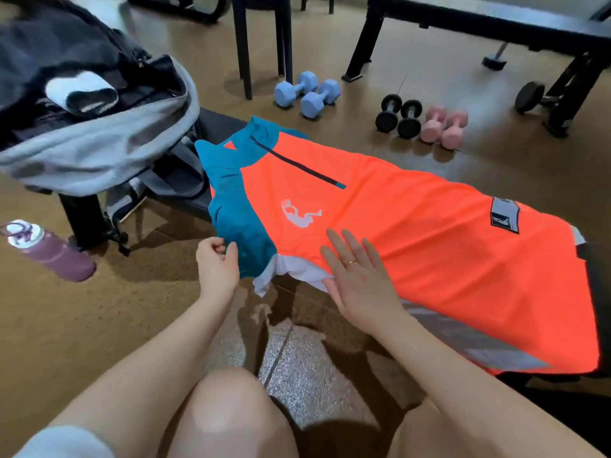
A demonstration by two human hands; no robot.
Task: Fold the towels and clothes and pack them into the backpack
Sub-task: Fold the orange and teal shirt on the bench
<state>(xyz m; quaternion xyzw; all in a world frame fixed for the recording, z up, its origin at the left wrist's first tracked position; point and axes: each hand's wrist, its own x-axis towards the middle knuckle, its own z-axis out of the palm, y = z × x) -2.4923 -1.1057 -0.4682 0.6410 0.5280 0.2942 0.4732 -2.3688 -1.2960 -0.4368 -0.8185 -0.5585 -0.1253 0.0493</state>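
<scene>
An orange and teal zip-neck sports top [396,226] lies spread flat along a dark bench [211,122], collar toward the backpack and hem toward the right, where the bench is almost wholly hidden under it. A white figure logo sits on the chest and a grey patch near the hem; the lettering on the patch is too blurred to read. The left hand [216,266] pinches the edge of the teal sleeve between thumb and curled fingers. The right hand [360,276], a ring on one finger, lies flat on the orange cloth with its fingers straight and slightly spread, holding nothing. Under its heel a white lining of the top shows.

At the far end of the bench stands a grey and black backpack [99,143], its mouth open; a rolled white and dark item [82,90] lies in it, but what it is cannot be made out. The backpack's upper part is cut off by the frame edge.

On the floor lie a purple water bottle [49,251], a pair of blue dumbbells [307,94], a black pair [398,115] and a pink pair [444,127]. Dark furniture legs [261,44] rise behind them, tops out of view.
</scene>
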